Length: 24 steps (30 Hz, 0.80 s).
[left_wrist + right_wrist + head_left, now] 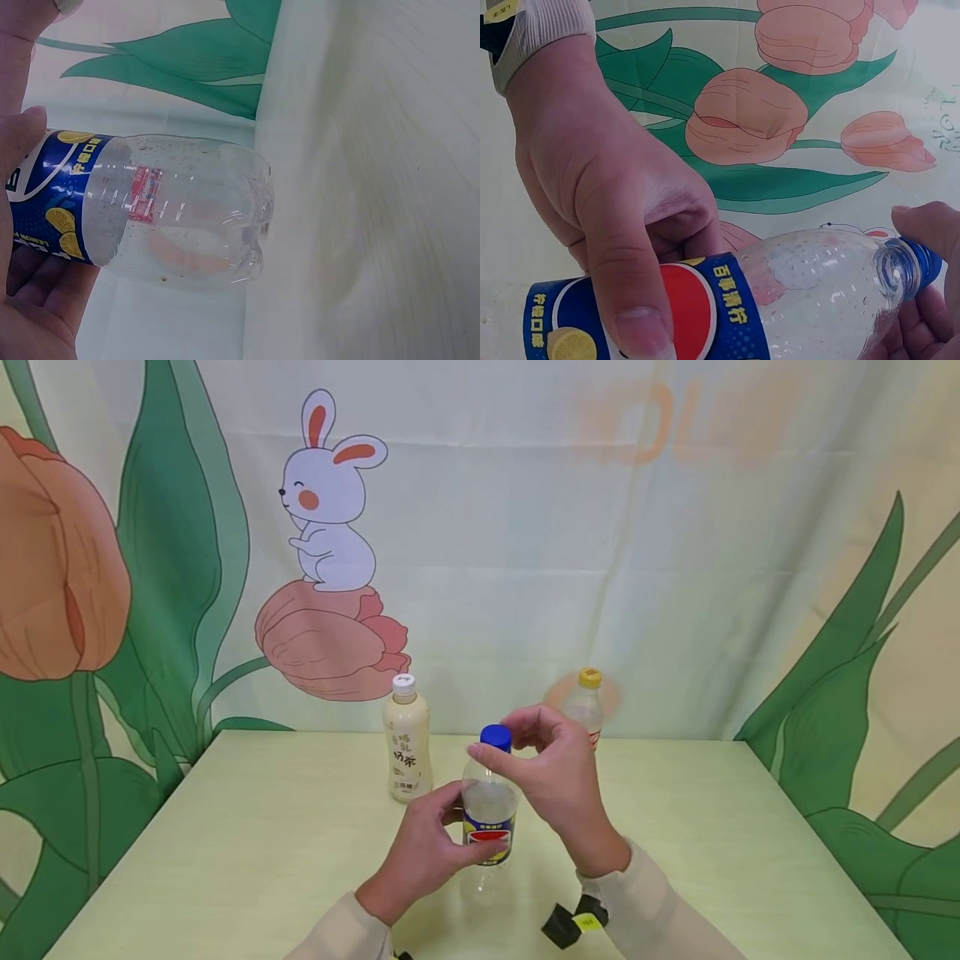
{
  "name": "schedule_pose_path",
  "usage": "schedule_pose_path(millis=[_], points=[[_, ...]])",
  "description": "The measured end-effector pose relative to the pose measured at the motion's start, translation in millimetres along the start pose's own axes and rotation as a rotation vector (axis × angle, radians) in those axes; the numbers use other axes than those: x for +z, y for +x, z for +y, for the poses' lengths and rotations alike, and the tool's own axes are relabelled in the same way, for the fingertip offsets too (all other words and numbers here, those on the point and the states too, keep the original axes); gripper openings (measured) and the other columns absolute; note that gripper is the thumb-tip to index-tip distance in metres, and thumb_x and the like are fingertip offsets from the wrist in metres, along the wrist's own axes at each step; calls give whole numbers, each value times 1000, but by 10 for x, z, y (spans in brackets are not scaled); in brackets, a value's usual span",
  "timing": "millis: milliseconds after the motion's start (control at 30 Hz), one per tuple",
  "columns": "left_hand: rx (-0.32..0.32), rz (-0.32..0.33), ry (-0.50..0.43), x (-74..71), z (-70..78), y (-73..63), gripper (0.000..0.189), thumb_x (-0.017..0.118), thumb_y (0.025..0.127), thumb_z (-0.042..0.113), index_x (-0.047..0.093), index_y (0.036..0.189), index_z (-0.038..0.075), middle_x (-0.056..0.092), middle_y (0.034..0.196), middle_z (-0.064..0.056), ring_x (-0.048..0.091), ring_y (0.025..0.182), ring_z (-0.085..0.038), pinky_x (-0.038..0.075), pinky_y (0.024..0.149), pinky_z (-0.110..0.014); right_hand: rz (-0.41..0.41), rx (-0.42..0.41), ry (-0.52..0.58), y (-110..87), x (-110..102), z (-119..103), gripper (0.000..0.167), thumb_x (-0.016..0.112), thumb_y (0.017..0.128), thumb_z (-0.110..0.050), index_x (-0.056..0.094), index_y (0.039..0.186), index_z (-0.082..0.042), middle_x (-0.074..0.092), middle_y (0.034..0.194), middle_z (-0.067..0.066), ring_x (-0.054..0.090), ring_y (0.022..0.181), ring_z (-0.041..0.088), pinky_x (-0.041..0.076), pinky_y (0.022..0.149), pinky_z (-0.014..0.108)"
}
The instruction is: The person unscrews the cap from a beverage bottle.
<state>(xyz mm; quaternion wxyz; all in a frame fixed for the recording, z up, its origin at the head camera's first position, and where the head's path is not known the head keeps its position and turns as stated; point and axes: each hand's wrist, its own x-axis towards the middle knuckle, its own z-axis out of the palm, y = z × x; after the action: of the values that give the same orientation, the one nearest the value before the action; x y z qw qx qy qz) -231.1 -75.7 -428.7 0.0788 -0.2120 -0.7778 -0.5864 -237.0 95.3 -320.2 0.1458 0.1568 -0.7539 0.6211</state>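
A clear plastic soda bottle (pixel 489 800) with a blue lemon-pattern label stands upright in front of me. My left hand (pixel 422 853) grips it around the label, thumb across the front. Its blue cap (pixel 496 737) is between the thumb and fingers of my right hand (pixel 558 768), and the cap sits on the bottle's neck. In the right wrist view, the right thumb touches the cap's edge, with fingers on the other side. The bottle's lower part (pixel 187 210) looks clear in the left wrist view; whether its base touches the table I cannot tell.
A cream-coloured milk tea bottle (pixel 408 743) with a white cap stands behind and left of the hands. Partly hidden behind my right hand is a clear bottle (pixel 585 703) with a yellow cap. The pale table (pixel 262 827) ends at a printed cloth backdrop (pixel 487 527).
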Motion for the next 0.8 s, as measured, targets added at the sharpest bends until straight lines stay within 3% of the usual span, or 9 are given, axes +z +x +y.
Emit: schedule_pose_path(millis=[267,533,800], points=[[-11,-2,12,-12,-3,-1,56,93,76,26,66,124,21,73,116,4,72,105,-15,59,93,-24,-46,5,4,-7,-25,-24,27,90,79,-22,78,101,-14,77,95,3,67,92,22,54,87,38],[-18,4,10,-11,-1,4,56,94,75,25,67,124,21,73,116,5,72,104,-14,59,93,-24,-126,-28,79,-5,-42,-5,25,82,88,-15,77,112,-8,75,101,9,69,96,20,56,98,30],[0,4,11,-9,10,6,58,93,76,26,66,126,18,73,117,1,72,105,-16,59,92,-24,-225,-62,120,-3,-72,66,29,70,97,-13,71,125,-7,70,114,10,65,105,19,53,102,29]])
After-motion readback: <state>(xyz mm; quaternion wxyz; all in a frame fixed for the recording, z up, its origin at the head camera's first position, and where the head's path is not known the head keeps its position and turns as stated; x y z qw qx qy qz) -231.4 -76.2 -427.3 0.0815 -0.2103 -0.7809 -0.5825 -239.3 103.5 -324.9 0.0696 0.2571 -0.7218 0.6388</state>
